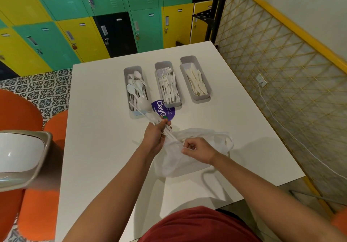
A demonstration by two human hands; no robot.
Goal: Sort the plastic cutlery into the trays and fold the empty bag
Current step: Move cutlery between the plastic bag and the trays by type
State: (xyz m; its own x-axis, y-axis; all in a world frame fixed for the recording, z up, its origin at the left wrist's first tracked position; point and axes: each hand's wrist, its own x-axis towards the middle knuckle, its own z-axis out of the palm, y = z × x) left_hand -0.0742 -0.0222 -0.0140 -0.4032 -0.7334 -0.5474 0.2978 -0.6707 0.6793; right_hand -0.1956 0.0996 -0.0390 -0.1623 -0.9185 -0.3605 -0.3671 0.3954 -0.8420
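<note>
Three trays (195,78) sit in a row at the far side of the desk (97,148), and we judge the sorting nearly done: spoons fill the left one, forks the middle, knives the right. Our left hand (155,135) is curled round a bundle of cutlery (144,112), apparently spoons, their ends reaching toward the spoon tray. Our right hand (197,150) pinches the rim of the bag (187,159), which lies slack on the desk just beside both hands, near us. Whether more cutlery hides inside we cannot tell. Left to do: drop this bundle, then fold the bag.
</note>
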